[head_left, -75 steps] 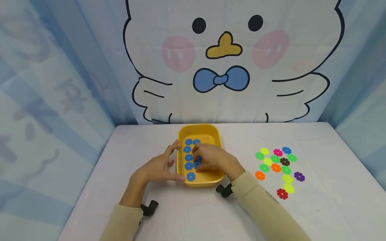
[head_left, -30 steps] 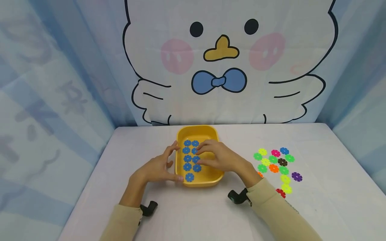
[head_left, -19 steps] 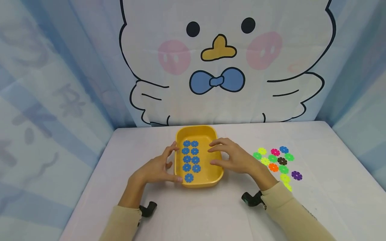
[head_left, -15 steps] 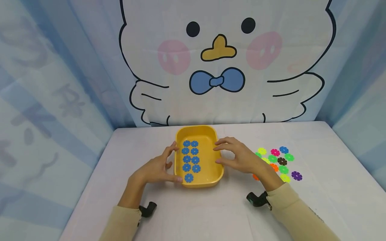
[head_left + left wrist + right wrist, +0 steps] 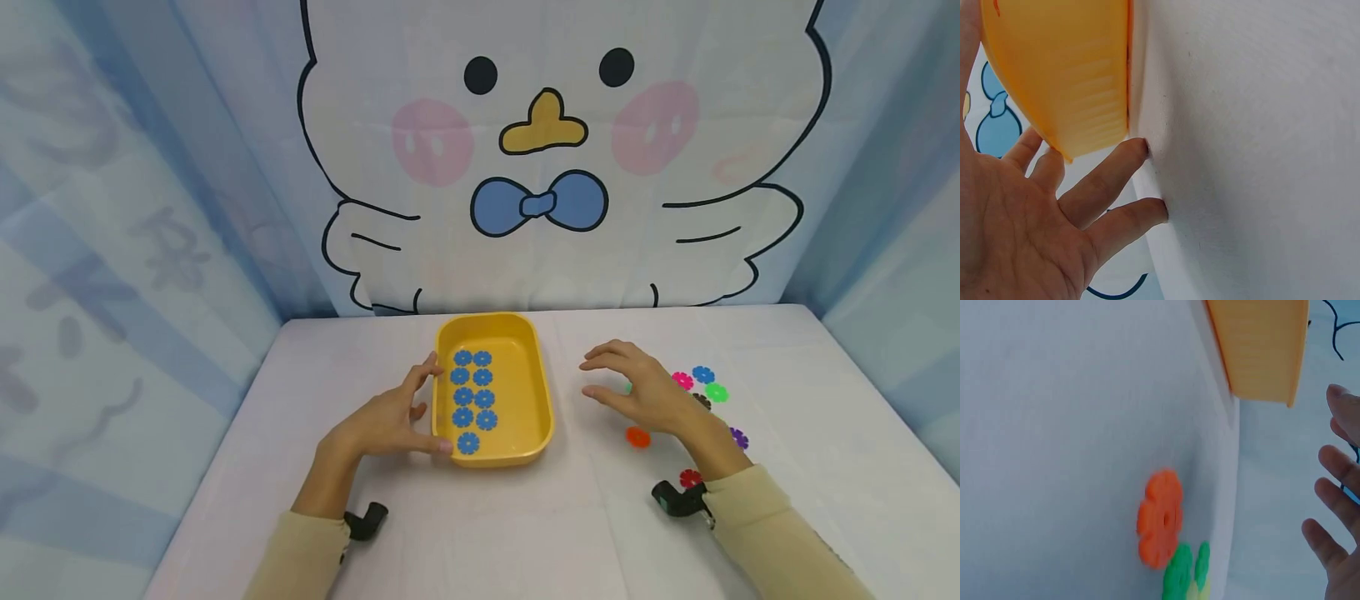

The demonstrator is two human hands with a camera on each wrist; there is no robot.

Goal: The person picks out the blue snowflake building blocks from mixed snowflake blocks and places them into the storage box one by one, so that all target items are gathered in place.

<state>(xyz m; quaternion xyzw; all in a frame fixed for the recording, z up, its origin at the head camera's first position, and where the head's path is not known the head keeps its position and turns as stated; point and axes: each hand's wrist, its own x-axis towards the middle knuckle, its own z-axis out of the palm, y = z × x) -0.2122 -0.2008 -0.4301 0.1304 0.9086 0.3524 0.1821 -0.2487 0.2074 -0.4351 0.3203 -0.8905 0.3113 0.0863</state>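
A yellow tray [image 5: 532, 404] sits on the table, with several blue snowflake-shaped plastic discs [image 5: 484, 398] in two columns along its left half. My left hand [image 5: 378, 427] rests against the tray's left side, thumb near the front corner and index finger at the rim. In the left wrist view its other fingers [image 5: 1100, 187] spread toward the tabletop. Nothing is held by my right hand [image 5: 652, 387], which hovers right of the tray with fingers apart. Below it lies an orange disc [image 5: 638, 437], also near green ones [image 5: 1177, 575] in the right wrist view.
More loose discs lie on the right of the table, among them a pink one [image 5: 682, 380], a blue one [image 5: 703, 374], a purple one [image 5: 739, 438] and a red one [image 5: 690, 478]. My right hand and forearm cover several others. A printed curtain [image 5: 540, 275] hangs behind the table.
My right hand has lifted from the blue discs inside the tray and moved right, past the rim, over the loose discs. My left hand keeps its place at the tray.
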